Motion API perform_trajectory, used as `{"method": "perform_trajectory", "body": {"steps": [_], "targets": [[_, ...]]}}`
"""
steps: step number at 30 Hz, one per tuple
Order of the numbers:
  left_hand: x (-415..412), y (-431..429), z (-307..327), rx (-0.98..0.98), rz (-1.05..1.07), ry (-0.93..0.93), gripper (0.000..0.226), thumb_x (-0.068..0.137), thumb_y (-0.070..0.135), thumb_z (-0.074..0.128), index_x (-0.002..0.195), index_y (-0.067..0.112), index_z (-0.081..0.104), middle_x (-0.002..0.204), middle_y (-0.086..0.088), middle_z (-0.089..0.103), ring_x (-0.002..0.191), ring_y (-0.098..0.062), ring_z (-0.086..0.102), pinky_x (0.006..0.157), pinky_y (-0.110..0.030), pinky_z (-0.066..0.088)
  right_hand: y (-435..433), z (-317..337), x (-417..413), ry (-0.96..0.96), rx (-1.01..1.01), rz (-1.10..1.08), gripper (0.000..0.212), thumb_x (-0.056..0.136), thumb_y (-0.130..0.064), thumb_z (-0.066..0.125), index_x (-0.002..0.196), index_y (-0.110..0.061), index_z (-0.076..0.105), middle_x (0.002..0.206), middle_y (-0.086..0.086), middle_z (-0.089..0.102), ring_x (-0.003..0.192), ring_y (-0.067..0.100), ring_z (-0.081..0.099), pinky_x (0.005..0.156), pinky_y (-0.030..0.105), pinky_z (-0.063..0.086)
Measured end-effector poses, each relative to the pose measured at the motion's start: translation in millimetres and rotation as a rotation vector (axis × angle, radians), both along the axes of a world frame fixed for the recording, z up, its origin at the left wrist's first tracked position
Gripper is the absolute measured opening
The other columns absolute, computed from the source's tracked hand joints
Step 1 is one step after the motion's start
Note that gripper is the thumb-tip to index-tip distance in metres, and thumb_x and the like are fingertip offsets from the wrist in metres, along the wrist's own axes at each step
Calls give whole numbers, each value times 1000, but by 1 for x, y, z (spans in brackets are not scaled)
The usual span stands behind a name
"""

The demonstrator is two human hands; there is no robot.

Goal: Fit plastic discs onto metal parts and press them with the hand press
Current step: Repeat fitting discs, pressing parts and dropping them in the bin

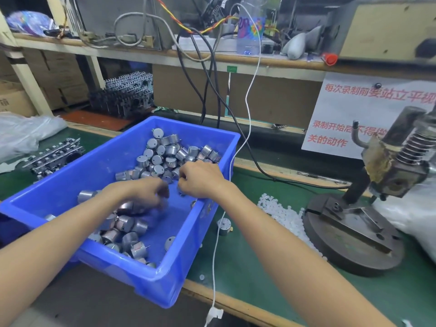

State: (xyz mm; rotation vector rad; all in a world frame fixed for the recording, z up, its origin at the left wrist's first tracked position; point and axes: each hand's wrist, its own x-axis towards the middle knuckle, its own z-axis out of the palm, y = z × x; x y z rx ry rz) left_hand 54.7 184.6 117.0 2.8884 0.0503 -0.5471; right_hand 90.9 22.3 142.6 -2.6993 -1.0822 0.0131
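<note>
Several silver cylindrical metal parts [160,159] lie heaped in a blue plastic bin [165,286] at the table's front left. Both my hands reach into it. My left hand [146,193] is blurred, its fingers curled down over parts near the bin's middle; whether it holds one is unclear. My right hand [200,179] is beside it, fingers curled, pinching a small metal part [182,192] that peeks out beneath. A pile of white plastic discs [285,215] lies on the green mat to the right. The hand press [354,234] stands beyond them. One metal part [223,226] stands alone beside the bin.
A white cable [215,244] hangs down across the mat next to the bin and over the table edge. Black cables [264,171] run behind. Dark strips of components [56,156] lie left of the bin. A plastic bag [415,218] lies right of the press, under a paper notice [342,114].
</note>
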Motion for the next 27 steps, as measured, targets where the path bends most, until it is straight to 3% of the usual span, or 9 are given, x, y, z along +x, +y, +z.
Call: {"method": "perform_trajectory", "body": {"steps": [4,8,10,13,16,19,22,24,27], "targets": [[3,-29,26,-417,84,-461,29,80,7,62,108,10,57,103,-1,64,88,-18,60,66,-19,42,0,-1,2,13,191,-71,31,95,-22,37,116,-7,54,108,19,63,98,37,57,69,36,34],[12,-70,51,-384,95,-699,32,81,5,53,113,8,53,106,-3,60,89,-19,55,70,-25,41,-19,-1,6,218,727,-144,34,98,-22,41,128,-9,49,108,12,66,99,32,60,84,44,48],[16,-95,60,-438,83,-780,34,81,6,53,115,9,52,106,-1,58,84,-18,51,71,-22,37,-39,3,10,434,1022,-225,35,96,-25,52,124,-5,53,94,7,68,85,22,65,79,38,53],[22,-140,58,-461,28,-822,36,81,3,50,116,9,50,114,-8,55,96,-24,51,81,-32,44,-82,1,17,768,1258,-203,22,96,-25,54,93,-4,62,69,3,65,61,16,60,63,32,49],[34,-182,38,-366,-84,-645,36,82,2,52,117,6,44,117,-14,48,106,-31,49,87,-41,43,-132,-19,19,687,1147,-312,20,94,-24,57,102,-5,57,70,1,64,56,8,60,55,23,48],[46,-208,6,-137,-154,-325,28,82,4,54,108,8,43,117,-14,48,106,-33,52,77,-37,45,-177,-52,10,473,872,-485,21,89,-22,63,107,-13,55,82,6,66,56,8,59,54,21,47],[49,-220,-42,-108,-133,-117,37,83,8,55,120,9,50,122,-14,48,108,-32,53,85,-36,47,-206,-90,-10,435,851,-566,16,89,-19,62,103,-17,57,82,7,65,55,11,56,54,21,47],[45,-226,-72,-232,-96,-176,34,85,12,58,119,11,52,122,-14,44,109,-32,51,92,-36,43,-218,-111,-25,429,882,-553,11,90,-17,61,100,-21,59,73,3,62,55,12,55,53,23,47],[38,-233,-97,-383,-23,-359,15,89,14,56,103,8,57,111,-12,50,103,-29,52,87,-31,39,-224,-130,-44,366,922,-530,19,91,-17,60,96,-36,57,73,3,61,63,17,58,62,37,50]]}}
